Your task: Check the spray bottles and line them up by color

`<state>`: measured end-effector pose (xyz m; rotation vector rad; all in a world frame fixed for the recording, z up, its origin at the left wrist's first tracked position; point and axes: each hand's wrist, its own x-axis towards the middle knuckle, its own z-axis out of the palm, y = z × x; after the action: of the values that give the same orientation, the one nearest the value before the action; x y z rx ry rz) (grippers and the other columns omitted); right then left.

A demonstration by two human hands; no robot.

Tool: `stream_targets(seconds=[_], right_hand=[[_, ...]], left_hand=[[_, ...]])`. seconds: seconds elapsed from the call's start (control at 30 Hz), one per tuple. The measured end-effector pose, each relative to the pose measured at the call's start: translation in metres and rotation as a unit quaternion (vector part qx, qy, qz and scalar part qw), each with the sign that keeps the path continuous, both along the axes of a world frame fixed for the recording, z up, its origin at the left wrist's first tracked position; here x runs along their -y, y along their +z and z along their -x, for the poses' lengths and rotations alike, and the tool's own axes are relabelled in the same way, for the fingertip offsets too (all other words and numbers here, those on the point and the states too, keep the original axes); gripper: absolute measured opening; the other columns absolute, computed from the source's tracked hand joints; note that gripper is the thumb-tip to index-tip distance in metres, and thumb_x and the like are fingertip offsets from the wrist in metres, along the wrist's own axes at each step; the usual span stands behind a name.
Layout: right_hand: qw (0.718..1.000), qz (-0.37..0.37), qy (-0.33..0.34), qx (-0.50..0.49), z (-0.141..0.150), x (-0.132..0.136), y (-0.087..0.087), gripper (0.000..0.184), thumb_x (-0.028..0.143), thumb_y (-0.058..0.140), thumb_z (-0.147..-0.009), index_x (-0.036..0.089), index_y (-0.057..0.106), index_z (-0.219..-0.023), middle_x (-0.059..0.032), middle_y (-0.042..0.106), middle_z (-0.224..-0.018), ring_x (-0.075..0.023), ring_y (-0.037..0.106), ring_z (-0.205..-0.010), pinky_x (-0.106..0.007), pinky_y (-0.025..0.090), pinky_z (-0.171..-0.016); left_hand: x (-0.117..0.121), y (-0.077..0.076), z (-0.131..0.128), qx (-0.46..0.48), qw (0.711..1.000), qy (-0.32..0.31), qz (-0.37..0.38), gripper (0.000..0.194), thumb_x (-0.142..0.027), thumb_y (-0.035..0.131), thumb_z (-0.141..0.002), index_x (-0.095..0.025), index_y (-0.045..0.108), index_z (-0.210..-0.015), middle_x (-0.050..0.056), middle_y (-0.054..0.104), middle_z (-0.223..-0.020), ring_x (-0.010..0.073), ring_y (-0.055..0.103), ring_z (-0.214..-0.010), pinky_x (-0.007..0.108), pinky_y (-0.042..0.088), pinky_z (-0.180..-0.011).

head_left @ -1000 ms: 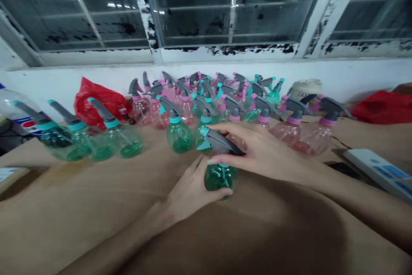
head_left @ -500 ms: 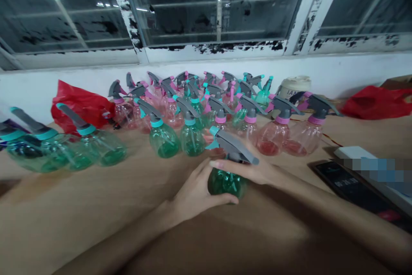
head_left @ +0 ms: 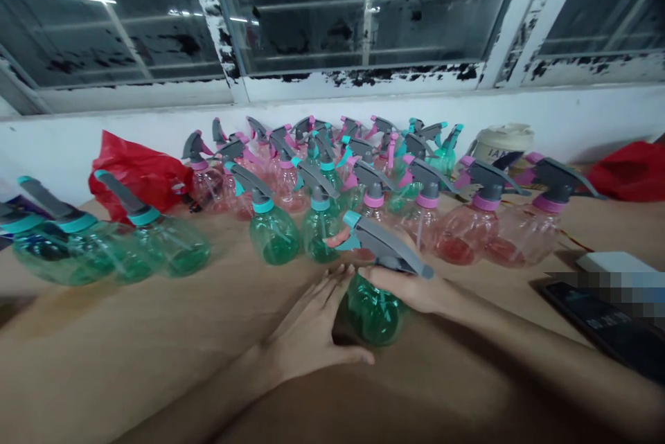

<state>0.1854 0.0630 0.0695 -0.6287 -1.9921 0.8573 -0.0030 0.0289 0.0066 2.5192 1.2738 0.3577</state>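
A green spray bottle [head_left: 375, 309] with a grey and turquoise trigger head stands upright or nearly so in front of me. My right hand [head_left: 410, 285] wraps round its neck just below the head, with a fingertip showing by the trigger. To the left of the bottle, my left hand [head_left: 312, 333] is open, its fingers stretched out and thumb apart. A dark gap shows between the left palm and the bottle; whether the fingertips touch it I cannot tell. Behind the hands stand another green spray bottle [head_left: 321, 233] and a pink one [head_left: 465, 236].
Several pink and green spray bottles stand in rows by the wall. More green bottles [head_left: 179, 250] are at the left, before a red plastic bag [head_left: 135, 174]. On the right are a phone [head_left: 597, 319], a white box [head_left: 618, 264], another red bag [head_left: 631, 170] and a whitish tub [head_left: 503, 143].
My left hand has loosened from the bottle's side and drawn back to the left with its fingers straighter. The right hand keeps its hold. The camera view has shifted slightly.
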Motion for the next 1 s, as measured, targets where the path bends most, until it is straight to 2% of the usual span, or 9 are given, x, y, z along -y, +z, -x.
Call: stream_targets(seconds=[0.1, 0.23, 0.4, 0.47, 0.57, 0.7, 0.77, 0.87, 1.0], right_hand=[[1.000, -0.001, -0.007, 0.005, -0.0016, -0.0010, -0.0010, 0.048, 0.019, 0.050, -0.074, 0.027, 0.059, -0.120, -0.0009, 0.068, -0.082, -0.0172, 0.062, -0.065, -0.032, 0.051, -0.061], [1.000, 0.000, -0.011, 0.017, -0.0051, -0.0017, -0.0046, 0.048, 0.019, 0.051, -0.075, 0.027, 0.057, -0.122, -0.0011, 0.067, -0.088, -0.0138, 0.055, -0.052, -0.031, 0.047, -0.053], [1.000, -0.008, -0.016, -0.007, -0.0057, -0.0021, -0.0030, 0.031, 0.022, 0.055, -0.080, 0.026, 0.062, -0.111, -0.0023, 0.067, -0.098, -0.0143, 0.060, -0.066, -0.030, 0.049, -0.061], [0.999, -0.009, -0.032, -0.017, -0.0048, -0.0014, -0.0021, 0.023, 0.027, 0.059, -0.082, 0.024, 0.063, -0.104, -0.0017, 0.067, -0.092, -0.0147, 0.061, -0.070, -0.029, 0.049, -0.065], [0.998, -0.002, -0.062, -0.015, -0.0034, 0.0011, -0.0022, 0.015, 0.036, 0.059, -0.085, 0.022, 0.062, -0.089, 0.0023, 0.061, -0.072, -0.0113, 0.054, -0.057, -0.027, 0.044, -0.056], [0.995, -0.015, -0.091, -0.026, -0.0028, 0.0046, -0.0024, 0.024, 0.037, 0.057, -0.086, 0.021, 0.055, -0.069, 0.0051, 0.052, -0.062, -0.0086, 0.047, -0.052, -0.025, 0.037, -0.052], [0.996, -0.007, -0.082, -0.028, -0.0032, 0.0047, -0.0021, 0.021, 0.037, 0.057, -0.086, 0.021, 0.057, -0.072, 0.0048, 0.054, -0.063, -0.0087, 0.049, -0.053, -0.026, 0.038, -0.053], [0.997, 0.038, -0.058, -0.030, -0.0043, 0.0037, -0.0021, 0.019, 0.038, 0.058, -0.085, 0.021, 0.064, -0.092, 0.0021, 0.062, -0.072, -0.0112, 0.055, -0.057, -0.028, 0.045, -0.056], [0.997, 0.041, -0.049, -0.045, -0.0059, 0.0044, -0.0035, 0.031, 0.036, 0.063, -0.083, 0.022, 0.063, -0.111, -0.0034, 0.069, -0.100, -0.0175, 0.066, -0.083, -0.032, 0.052, -0.075]], left_hand=[[0.0003, -0.0048, -0.0001, -0.010, 1.000, 0.016, -0.020, 0.103, -0.068, 0.065, -0.070, -0.011, 0.025, -0.146, 0.023, 0.031, -0.147, 0.0379, 0.027, -0.136, 0.053, 0.026, -0.108], [0.0006, -0.0100, 0.0019, -0.004, 1.000, 0.011, -0.029, 0.099, -0.068, 0.062, -0.073, -0.013, 0.024, -0.147, 0.021, 0.031, -0.148, 0.0368, 0.028, -0.136, 0.054, 0.026, -0.108], [0.0007, -0.0069, 0.0011, -0.020, 0.999, 0.009, -0.024, 0.098, -0.069, 0.060, -0.074, -0.009, 0.028, -0.145, 0.023, 0.030, -0.148, 0.0370, 0.028, -0.135, 0.053, 0.026, -0.108], [0.0009, -0.0049, 0.0002, -0.026, 0.999, 0.010, -0.024, 0.096, -0.068, 0.058, -0.076, -0.010, 0.027, -0.145, 0.022, 0.029, -0.148, 0.0364, 0.027, -0.136, 0.052, 0.026, -0.109], [0.0009, -0.0038, -0.0002, -0.031, 0.999, 0.006, -0.027, 0.095, -0.067, 0.058, -0.078, -0.012, 0.023, -0.146, 0.020, 0.028, -0.149, 0.0347, 0.025, -0.137, 0.050, 0.025, -0.110], [0.0003, -0.0059, 0.0015, -0.032, 0.999, -0.002, -0.043, 0.094, -0.067, 0.054, -0.081, -0.012, 0.018, -0.148, 0.018, 0.027, -0.150, 0.0330, 0.022, -0.138, 0.049, 0.024, -0.111], [0.0002, -0.0072, 0.0024, -0.030, 0.998, -0.005, -0.054, 0.093, -0.068, 0.052, -0.081, -0.014, 0.017, -0.148, 0.017, 0.028, -0.150, 0.0323, 0.023, -0.138, 0.049, 0.025, -0.110], [0.0002, -0.0080, 0.0031, -0.039, 0.998, -0.003, -0.057, 0.092, -0.068, 0.053, -0.081, -0.012, 0.022, -0.146, 0.019, 0.029, -0.149, 0.0327, 0.025, -0.137, 0.049, 0.027, -0.109], [-0.0001, -0.0086, 0.0041, -0.052, 0.997, -0.004, -0.060, 0.090, -0.068, 0.054, -0.081, -0.008, 0.028, -0.143, 0.020, 0.030, -0.148, 0.0334, 0.027, -0.137, 0.048, 0.029, -0.109]])
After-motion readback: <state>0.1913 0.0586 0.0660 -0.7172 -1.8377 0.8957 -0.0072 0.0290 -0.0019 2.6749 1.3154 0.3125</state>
